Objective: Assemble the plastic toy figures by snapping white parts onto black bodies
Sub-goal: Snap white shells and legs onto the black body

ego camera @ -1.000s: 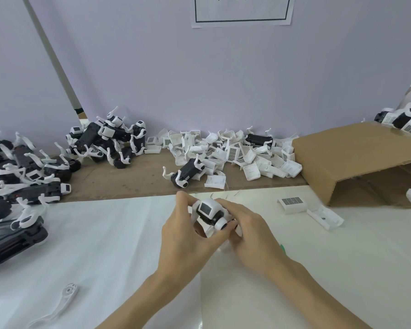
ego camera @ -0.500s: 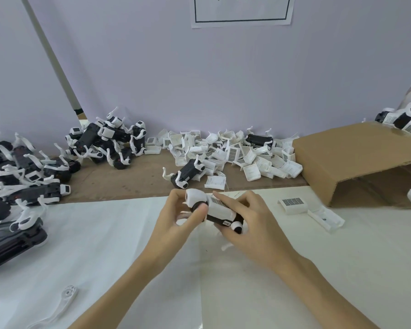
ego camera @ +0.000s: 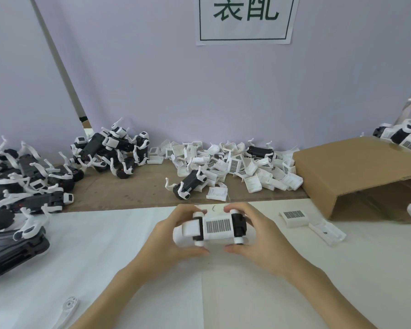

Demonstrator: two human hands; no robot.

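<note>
The toy figure [ego camera: 214,227] had been turned flat, its barcoded white cover now facing up, held above the near table between both hands. Left hand [ego camera: 169,241] and right hand [ego camera: 259,236] pinched its ends, probably pressing the cover home.

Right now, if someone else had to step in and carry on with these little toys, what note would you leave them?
Left hand grips the head end of the toy figure; right hand grips its other end. The figure is held level above the white sheet, its barcoded white panel facing up.
Done: this figure's white panel looks fitted. Assembled figures are heaped at the far left and at the back.
Left: whether this one needs more parts I cannot tell. A pile of loose white parts waits at the back, two more lie to the right beside the cardboard box.
</note>
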